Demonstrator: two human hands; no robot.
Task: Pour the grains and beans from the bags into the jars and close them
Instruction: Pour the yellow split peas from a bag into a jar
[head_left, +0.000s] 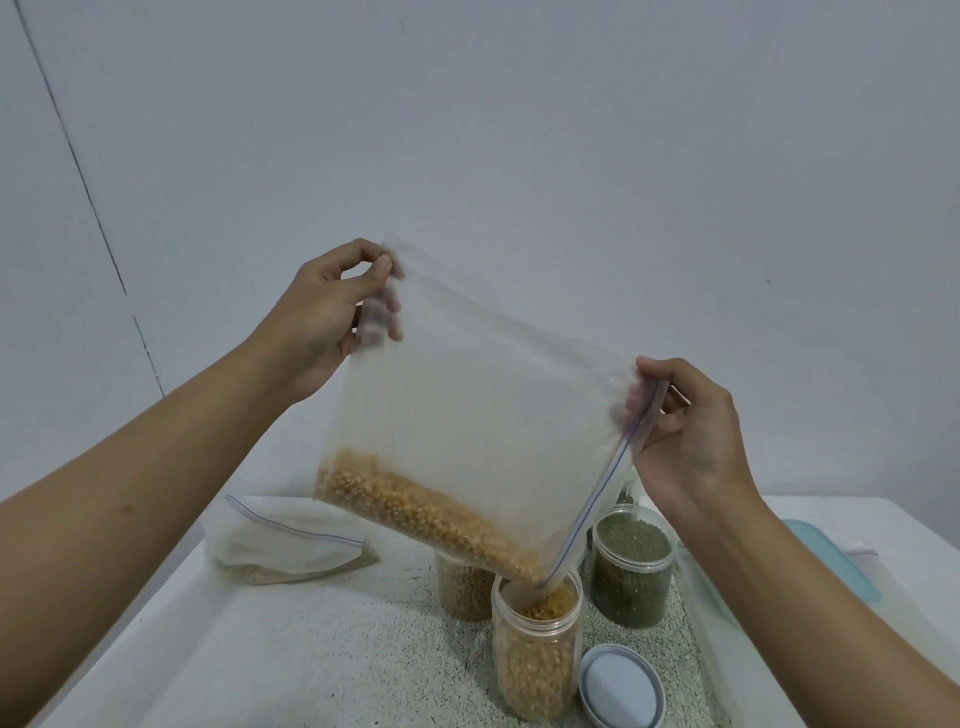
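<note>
I hold a clear zip bag (483, 415) tilted above the table, with yellow grain gathered along its lower edge. My left hand (324, 317) pinches its upper left corner. My right hand (685, 441) pinches the zip edge at the right. The bag's lowest corner sits at the mouth of an open clear jar (535, 654), which is mostly full of yellow grain, and grain runs into it. Behind it stand a jar of brownish grain (462, 592), partly hidden by the bag, and an open jar of green beans (631, 571).
A round grey lid (621, 686) lies flat right of the front jar. A crumpled zip bag (291, 545) with a little grain lies at the left on the speckled white table (311, 649). A teal lid (831, 561) and clear containers sit at the right.
</note>
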